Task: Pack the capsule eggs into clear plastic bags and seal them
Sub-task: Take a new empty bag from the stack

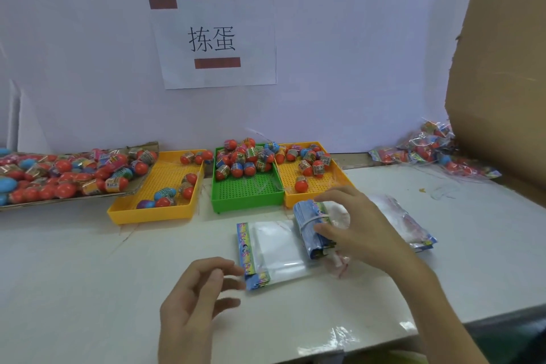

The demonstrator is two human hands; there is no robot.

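The right hand (354,224) curls its fingers (323,229) round a banded bundle of bags (313,227); the left hand (195,298) hovers loosely open beside a loose flat bag (277,248) on the surface (88,275). This looks like bag preparation; next, one bag must be opened. Capsule eggs (245,159) fill the green tray (248,195), both yellow trays (159,186) and a cardboard tray (141,183).

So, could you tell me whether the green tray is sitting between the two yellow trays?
Yes, the green tray stands between a yellow tray on the left and a yellow tray on the right, all holding capsule eggs.
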